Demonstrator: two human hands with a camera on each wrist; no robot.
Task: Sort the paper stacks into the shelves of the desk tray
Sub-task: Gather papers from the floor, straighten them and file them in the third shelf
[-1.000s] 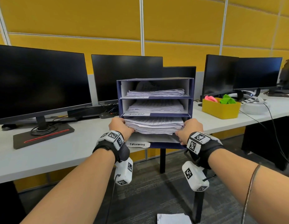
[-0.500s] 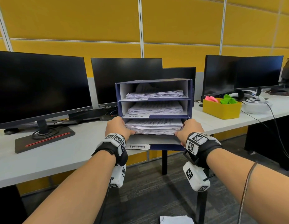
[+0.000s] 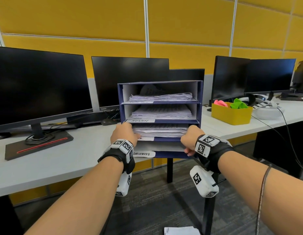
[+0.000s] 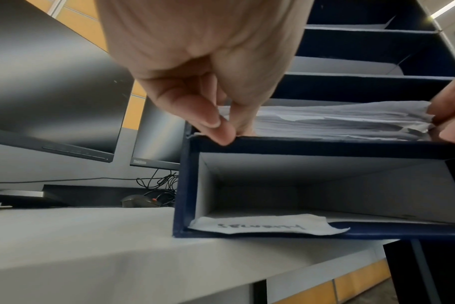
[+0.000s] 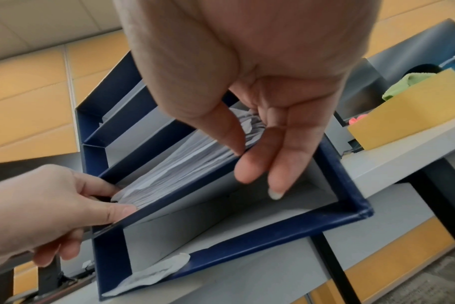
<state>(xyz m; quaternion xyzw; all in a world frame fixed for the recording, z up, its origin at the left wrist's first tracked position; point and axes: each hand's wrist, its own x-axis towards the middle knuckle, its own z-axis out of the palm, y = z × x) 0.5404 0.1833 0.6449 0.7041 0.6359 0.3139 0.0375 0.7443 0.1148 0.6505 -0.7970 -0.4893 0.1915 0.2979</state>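
Note:
A dark blue desk tray (image 3: 200, 106) with several shelves stands at the table's front edge. Its top two shelves hold paper. A thick paper stack (image 3: 160, 130) lies in the third shelf, under the "ADMIN" label (image 3: 140, 120). My left hand (image 3: 124, 133) pinches the stack's left front corner (image 4: 338, 123) between thumb and fingers. My right hand (image 3: 191, 136) pinches the right front corner (image 5: 185, 162), thumb on top, fingers hanging past the shelf edge. The bottom shelf (image 4: 325, 191), labelled "SECURITY" (image 3: 143, 153), holds no paper.
Several black monitors (image 3: 38, 85) line the back of the white table (image 3: 54, 163). A yellow box (image 3: 231, 114) with pink and green items and a white headset (image 3: 266, 111) sit to the right. More paper (image 3: 181, 231) lies on the floor below.
The stack has slid deeper into the third shelf, and both hands have moved forward with it to the shelf's front edge.

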